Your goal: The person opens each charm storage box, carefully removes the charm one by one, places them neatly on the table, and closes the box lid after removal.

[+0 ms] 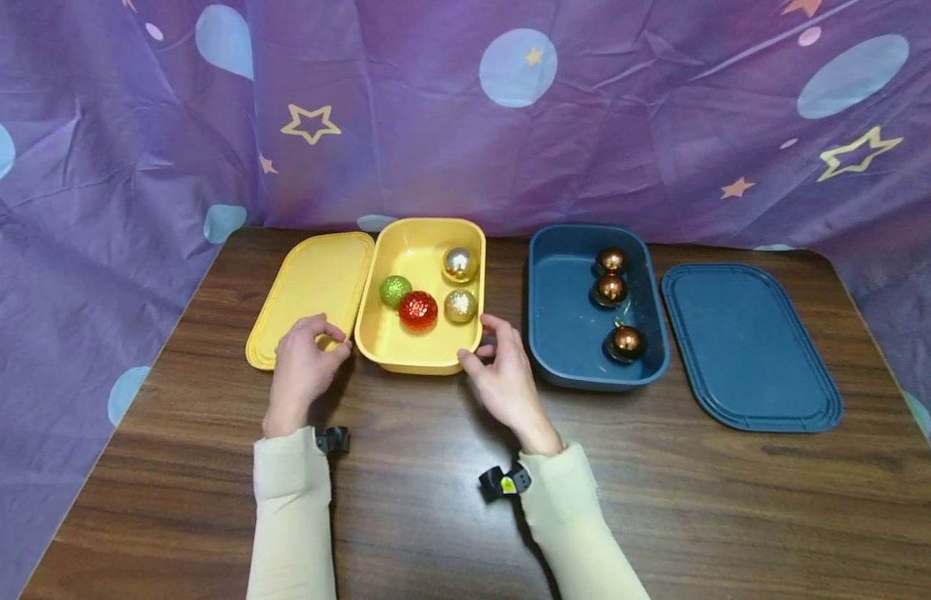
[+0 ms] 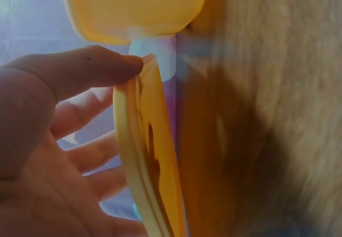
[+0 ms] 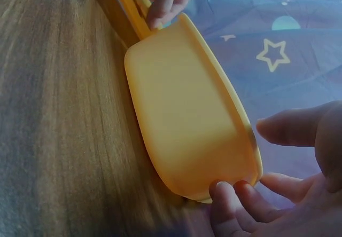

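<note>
The yellow container (image 1: pixel 408 352) holds a green bauble (image 1: pixel 395 291), a red bauble (image 1: pixel 417 311), a shiny bauble (image 1: pixel 459 264) and a glittery gold one (image 1: pixel 461 305). To its left is the matching yellow lid (image 1: pixel 311 283). My left hand (image 1: pixel 303 367) pinches the lid's near right edge, the thumb on the rim and the other fingers spread behind it in the left wrist view (image 2: pixel 123 151). At the container's near right corner is my right hand (image 1: pixel 506 379). Its bent fingers touch the side wall, and its thumb comes right at the rim in the right wrist view.
Right of the yellow container stands a blue container (image 1: pixel 558 333) with three brown baubles (image 1: pixel 625 343) along its right side. A blue lid (image 1: pixel 753 350) lies beyond it on the wooden table (image 1: pixel 412 500). A purple curtain (image 1: pixel 427 150) hangs behind.
</note>
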`<state>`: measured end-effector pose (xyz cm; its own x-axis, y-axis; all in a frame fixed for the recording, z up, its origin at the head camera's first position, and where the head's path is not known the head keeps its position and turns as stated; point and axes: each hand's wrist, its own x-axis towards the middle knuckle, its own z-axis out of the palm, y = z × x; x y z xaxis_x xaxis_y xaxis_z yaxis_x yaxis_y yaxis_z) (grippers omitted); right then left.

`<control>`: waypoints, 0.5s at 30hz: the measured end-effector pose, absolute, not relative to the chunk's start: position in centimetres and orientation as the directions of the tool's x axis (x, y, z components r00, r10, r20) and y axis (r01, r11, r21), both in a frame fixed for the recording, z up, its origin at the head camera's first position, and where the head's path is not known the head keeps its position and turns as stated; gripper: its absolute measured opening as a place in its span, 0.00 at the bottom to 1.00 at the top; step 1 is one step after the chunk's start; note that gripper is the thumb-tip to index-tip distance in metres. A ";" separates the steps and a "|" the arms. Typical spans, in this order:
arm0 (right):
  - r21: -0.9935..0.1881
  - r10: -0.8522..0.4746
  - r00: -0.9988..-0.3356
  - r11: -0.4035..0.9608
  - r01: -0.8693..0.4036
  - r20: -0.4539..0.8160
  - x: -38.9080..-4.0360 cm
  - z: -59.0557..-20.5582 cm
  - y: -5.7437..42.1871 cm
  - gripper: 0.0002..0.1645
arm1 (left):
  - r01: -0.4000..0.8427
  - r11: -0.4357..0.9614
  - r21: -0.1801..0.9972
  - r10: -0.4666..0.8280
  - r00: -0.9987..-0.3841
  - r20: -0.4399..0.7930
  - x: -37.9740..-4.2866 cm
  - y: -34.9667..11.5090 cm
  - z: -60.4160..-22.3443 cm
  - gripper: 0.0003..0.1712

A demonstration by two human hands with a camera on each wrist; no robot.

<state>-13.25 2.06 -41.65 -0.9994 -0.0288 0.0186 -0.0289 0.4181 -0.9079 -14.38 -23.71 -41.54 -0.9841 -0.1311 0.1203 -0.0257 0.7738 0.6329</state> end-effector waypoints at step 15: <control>-0.909 -0.042 -0.999 0.413 -0.043 0.028 -13.2 -41.6 2.1 0.35 | -0.135 0.795 0.591 -0.146 -0.989 -0.030 -14.5 -23.1 -42.1 0.09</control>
